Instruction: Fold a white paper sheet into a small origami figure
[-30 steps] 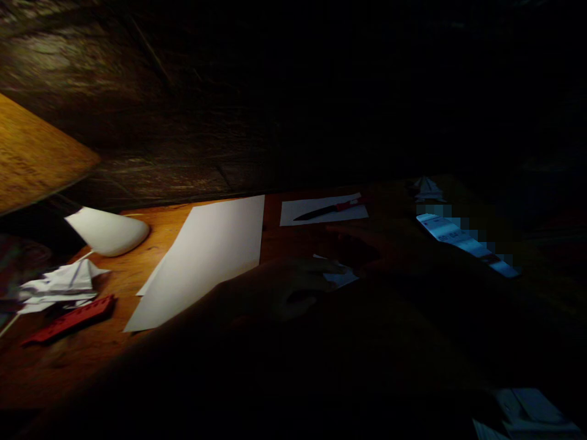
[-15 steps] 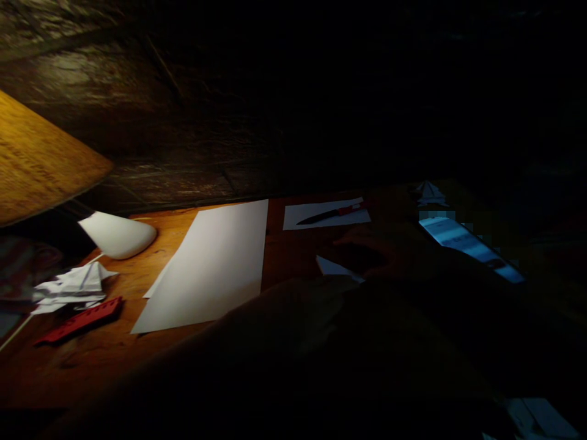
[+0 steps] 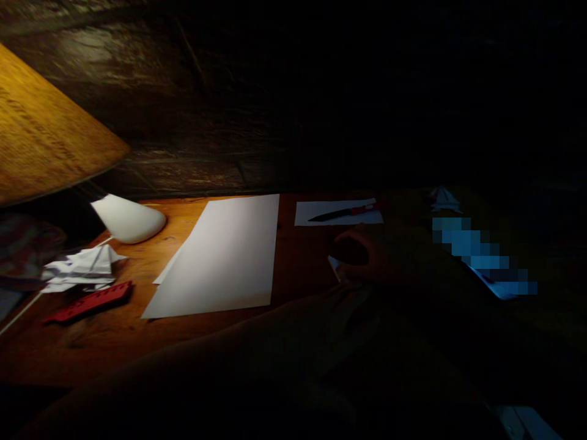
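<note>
A small white piece of paper (image 3: pixel 335 266) lies low over the dark part of the wooden table, mostly covered by my hands. My right hand (image 3: pixel 372 256) curls around its far side, index finger arched and thumb pressed down on the paper. From below, my left hand (image 3: pixel 351 305) reaches in and pinches at the near edge; deep shadow hides most of its fingers. Just beyond the hands, a knife (image 3: pixel 332 214) with a dark blade and a red and black handle rests on a white paper slip (image 3: pixel 301 211).
Large white sheets (image 3: pixel 224 256) lie left of my hands. Further left are a red slotted piece (image 3: pixel 89 303), folded paper (image 3: pixel 85 269) and a lamp with a white base (image 3: pixel 131 220) and yellow shade (image 3: pixel 50 134). A lit phone (image 3: pixel 493 284) and another folded paper (image 3: pixel 444 200) are at right.
My hands have drawn closer together, and more of the small paper is covered. The view has shifted a little, moving the table objects slightly rightward and mostly up.
</note>
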Motion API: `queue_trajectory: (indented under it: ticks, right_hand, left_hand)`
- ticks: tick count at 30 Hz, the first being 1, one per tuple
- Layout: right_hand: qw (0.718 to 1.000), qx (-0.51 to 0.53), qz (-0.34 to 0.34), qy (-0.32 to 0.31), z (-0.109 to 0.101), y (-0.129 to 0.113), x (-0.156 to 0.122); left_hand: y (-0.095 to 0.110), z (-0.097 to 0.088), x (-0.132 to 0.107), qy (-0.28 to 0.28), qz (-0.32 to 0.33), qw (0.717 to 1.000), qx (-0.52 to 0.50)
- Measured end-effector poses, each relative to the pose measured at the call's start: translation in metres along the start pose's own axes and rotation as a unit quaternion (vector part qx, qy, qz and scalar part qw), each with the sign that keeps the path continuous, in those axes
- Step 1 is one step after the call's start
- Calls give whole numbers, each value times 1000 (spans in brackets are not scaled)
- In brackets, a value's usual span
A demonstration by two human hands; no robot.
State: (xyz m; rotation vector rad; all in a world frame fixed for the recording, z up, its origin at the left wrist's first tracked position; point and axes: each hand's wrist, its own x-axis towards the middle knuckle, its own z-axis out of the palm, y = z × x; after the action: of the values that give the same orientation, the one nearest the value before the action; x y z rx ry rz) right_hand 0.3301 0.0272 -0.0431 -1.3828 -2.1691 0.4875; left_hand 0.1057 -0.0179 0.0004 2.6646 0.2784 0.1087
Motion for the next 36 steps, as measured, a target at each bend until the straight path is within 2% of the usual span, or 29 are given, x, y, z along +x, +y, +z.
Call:
queue_trajectory:
  ticks: [6,11,16,18,23,27,30,33,36]
  right_hand:
    - [997,-33,60,36,4,-17,3]
    - [990,-93,91,50,11,-23,11]
    - [992,-90,72,53,15,-18,13]
    - [995,-59,52,55,12,-12,10]
    - [992,113,49,14,-9,6,1]
    - [986,158,-3,-45,-19,11,-3]
    - [983,181,-24,-35,-18,10,-5]
    - [981,193,-7,-18,-18,9,-8]
    - [976,212,-11,-37,-21,10,-10]
  left_hand:
    - [-6,-1,-3,-19,32,999,-19]
    - [-6,0,-6,-20,35,999,-31]
    - [-13,0,-3,-3,33,998,-50]
    - [-22,-2,0,12,24,998,-59]
    - [-50,-5,5,71,-10,995,-71]
    - [-60,-6,5,116,7,993,-35]
    - [-63,-6,5,123,-6,992,7]
    - [-67,-4,6,128,-18,991,25]
    - [-72,-4,7,141,-48,988,25]
